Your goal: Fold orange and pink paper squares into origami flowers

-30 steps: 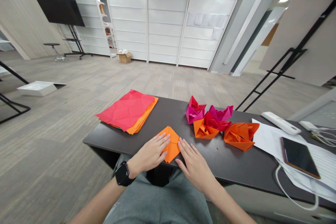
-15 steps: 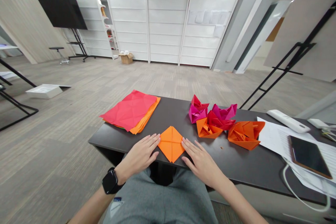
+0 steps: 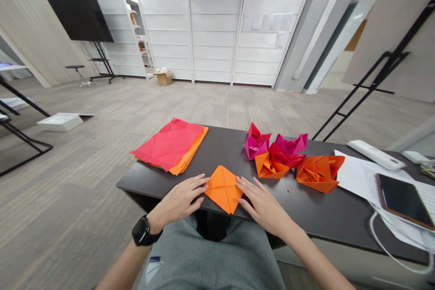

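A folded orange paper square (image 3: 223, 188) lies like a diamond at the near edge of the dark table (image 3: 306, 213). My left hand (image 3: 181, 198), with a black watch on its wrist, rests flat at the paper's left corner, fingers stretched out and touching its edge. At the right corner my right hand (image 3: 263, 204) lies flat too, fingertips against the paper. Neither hand grips anything.
A stack of red and orange sheets (image 3: 171, 145) lies at the table's left. Several folded paper flowers (image 3: 285, 158) in pink, red and orange stand behind the hands. White papers (image 3: 356, 174), a dark phone (image 3: 403, 199), a white remote (image 3: 375, 155) and a cable (image 3: 390, 247) are at the right.
My left hand slid off the orange paper to its left corner. The paper, uncovered now, has turned slightly. The view shifted a little.
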The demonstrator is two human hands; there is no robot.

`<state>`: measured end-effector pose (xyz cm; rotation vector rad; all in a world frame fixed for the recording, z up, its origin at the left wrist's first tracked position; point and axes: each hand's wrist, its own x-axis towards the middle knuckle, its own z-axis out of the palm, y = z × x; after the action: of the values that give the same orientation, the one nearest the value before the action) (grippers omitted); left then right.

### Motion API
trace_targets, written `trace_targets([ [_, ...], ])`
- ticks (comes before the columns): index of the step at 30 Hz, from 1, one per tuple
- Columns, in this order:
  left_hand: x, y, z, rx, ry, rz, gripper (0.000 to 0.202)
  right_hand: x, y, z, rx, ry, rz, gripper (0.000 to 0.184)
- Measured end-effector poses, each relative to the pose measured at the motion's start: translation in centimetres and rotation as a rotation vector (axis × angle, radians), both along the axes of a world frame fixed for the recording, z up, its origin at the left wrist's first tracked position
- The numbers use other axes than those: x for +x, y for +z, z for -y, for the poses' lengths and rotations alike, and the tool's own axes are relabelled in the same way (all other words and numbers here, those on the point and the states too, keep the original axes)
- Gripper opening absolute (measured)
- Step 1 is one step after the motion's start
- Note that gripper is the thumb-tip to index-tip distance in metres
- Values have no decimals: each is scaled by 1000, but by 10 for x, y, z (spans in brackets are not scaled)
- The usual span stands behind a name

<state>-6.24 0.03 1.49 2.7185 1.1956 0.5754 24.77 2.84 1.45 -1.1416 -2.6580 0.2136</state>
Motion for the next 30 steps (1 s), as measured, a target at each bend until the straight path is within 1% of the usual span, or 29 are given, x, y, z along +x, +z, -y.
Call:
trace_targets([
  [3,6,5,6,-30,-76,-32,42,-3,7,-2,64,-15,12,43],
  [6,15,4,15,-39,-89,-34,50,-12,12,13,91,-72,-52,47],
  [9,24,-2,23,-16,-58,-50,52,-18,10,35,19,-64,-115,50],
  [12,30,-9,27,15,-21,-66,58,-14,5,48,-33,-36,-102,55],
  [14,32,-10,26,24,-12,-53,52,-6,2,49,-55,10,-88,67],
  [16,33,-10,25,25,-17,-24,42,2,1,47,-68,42,-84,82],
  [17,34,-10,24,31,-18,-8,38,5,1,45,-69,47,-82,87],
  [18,34,-10,24,41,-16,7,34,7,0,42,-65,49,-78,88],
  [19,35,-11,24,56,-13,19,32,9,0,40,-59,53,-74,84],
  [22,37,-15,25,97,-16,37,29,10,-5,34,-41,71,-59,64],
  [25,36,-20,28,108,-21,86,29,8,-8,36,27,33,-88,57],
  [26,35,-22,28,109,14,145,28,6,-8,39,68,4,-126,57],
  [27,36,-22,29,108,83,236,27,2,-7,44,116,-47,-192,56],
  [29,42,-22,30,50,322,487,24,-8,-3,57,202,-192,-374,55],
  [30,47,-20,30,-19,459,631,24,-15,-1,64,224,-278,-471,55],
])
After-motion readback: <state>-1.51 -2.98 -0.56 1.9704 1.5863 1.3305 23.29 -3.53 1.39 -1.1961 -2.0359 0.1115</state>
